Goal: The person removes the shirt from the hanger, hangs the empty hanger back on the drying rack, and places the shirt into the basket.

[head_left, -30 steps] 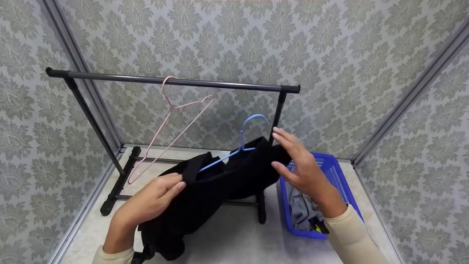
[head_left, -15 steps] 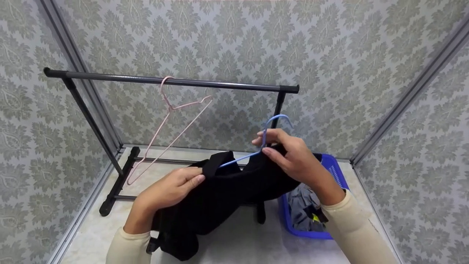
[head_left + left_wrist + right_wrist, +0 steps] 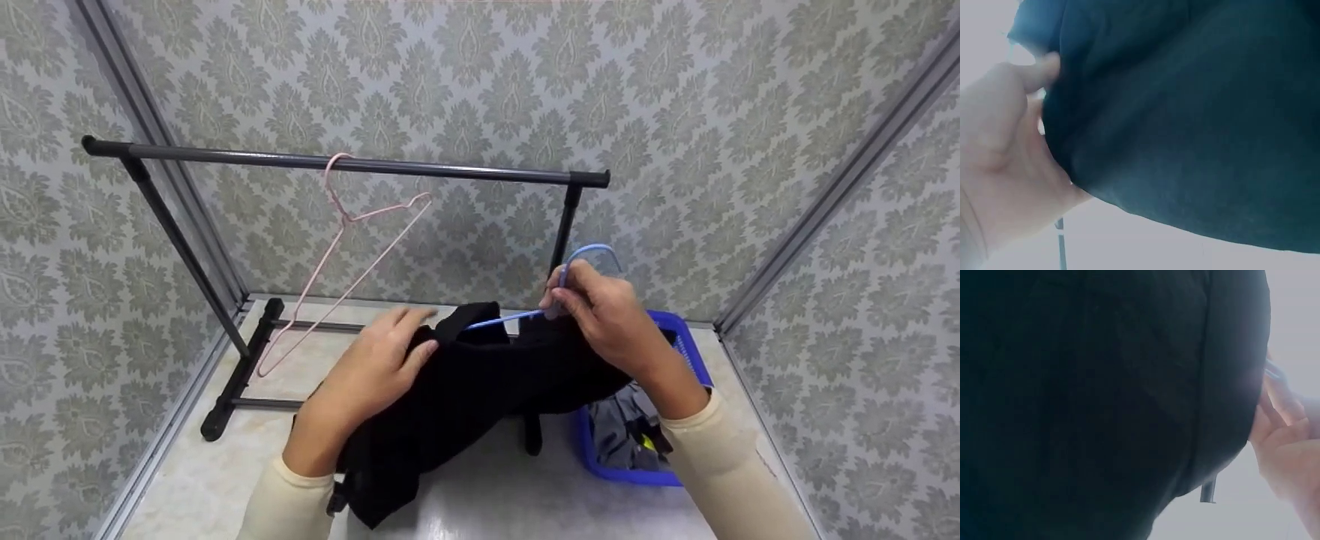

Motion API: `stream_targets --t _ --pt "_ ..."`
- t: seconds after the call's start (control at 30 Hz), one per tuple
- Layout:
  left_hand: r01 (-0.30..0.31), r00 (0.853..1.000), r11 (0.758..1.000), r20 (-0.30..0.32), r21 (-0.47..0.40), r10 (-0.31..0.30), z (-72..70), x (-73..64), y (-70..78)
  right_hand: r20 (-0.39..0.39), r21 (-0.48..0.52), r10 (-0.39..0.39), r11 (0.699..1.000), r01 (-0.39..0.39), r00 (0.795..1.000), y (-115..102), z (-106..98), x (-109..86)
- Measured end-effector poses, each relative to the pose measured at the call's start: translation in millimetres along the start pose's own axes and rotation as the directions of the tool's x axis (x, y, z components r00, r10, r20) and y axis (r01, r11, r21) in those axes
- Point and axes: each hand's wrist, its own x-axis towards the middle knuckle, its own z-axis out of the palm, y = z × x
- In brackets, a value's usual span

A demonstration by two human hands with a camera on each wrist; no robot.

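Observation:
A black garment [image 3: 480, 390] hangs on a blue hanger [image 3: 504, 320], whose hook rises out of the garment's opening. My right hand [image 3: 611, 319] pinches the hanger at the base of its hook. At the garment's left shoulder, my left hand [image 3: 375, 367] has its fingers extended and parted from the thumb, touching the cloth. In the left wrist view, the thumb of the left hand [image 3: 1010, 152] lies at the edge of the dark cloth. Dark fabric [image 3: 1112, 399] fills most of the right wrist view, with the right hand [image 3: 1286, 439] partly hidden behind it.
Behind the hands stands a black clothes rack [image 3: 450, 172], with a pink hanger [image 3: 315, 270] hooked over its bar. A blue basket [image 3: 626, 476] on the floor at the right holds grey clothes [image 3: 619, 431]. Patterned walls [image 3: 480, 67] close in the space.
My right hand has come from the garment's right shoulder to the hanger's hook base and gripped it. Hanger and garment have shifted right. The left hand has loosened its grip, fingers now parted.

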Motion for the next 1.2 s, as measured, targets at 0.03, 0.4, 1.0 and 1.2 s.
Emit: stream_targets --t 0.03,0.4,1.0,1.2 --pt "-0.012 0.999 0.999 -0.051 0.033 0.014 1.3 0.8 4.1 -0.008 -0.003 -0.002 1.0 0.002 1.0 -1.2 -1.6 1.0" --pt "-0.164 0.958 0.987 -0.24 0.006 0.16 1.0 17.4 34.9 -0.036 -0.069 -0.001 0.998 -0.001 0.999 -23.1 -42.3 34.1" --pt "-0.206 0.977 0.978 -0.058 -0.046 0.203 31.1 25.9 43.4 -0.074 -0.002 0.14 0.99 -0.141 0.987 -5.1 -4.1 -10.6" --pt "-0.184 0.982 0.975 0.008 -0.121 0.186 40.5 27.6 28.6 -0.078 0.032 0.176 0.984 -0.174 0.981 3.0 -3.2 -16.0"
